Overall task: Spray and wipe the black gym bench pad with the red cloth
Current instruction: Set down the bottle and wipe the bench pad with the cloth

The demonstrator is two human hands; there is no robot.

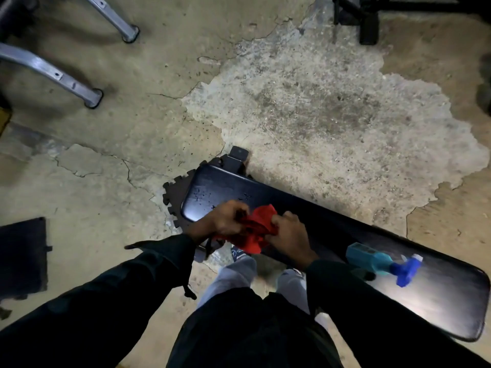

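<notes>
Fingers (240,212) of both hands curled shut into the red cloth (256,229), bunching it between them just below frame centre. Left hand (225,221) gripping the cloth's left side, right hand (288,235) pinching its right edge. Cloth gathered in a wad above the near edge of the black bench pad (332,221); contact with the pad impossible to tell. Pad running from centre frame down to the lower right corner, droplets (202,197) beading on its upper-left end. Spray bottle (382,260), teal with a blue trigger, lying on its side on the pad at lower right, well apart from both hands. Cracked concrete floor (292,102) all around.

Judging by the droplets and the idle bottle: spraying done here, wiping not yet begun. Next move likely calls for flattening the wad, pressing it onto the wet end and sweeping along the pad, steering round the bottle.
</notes>
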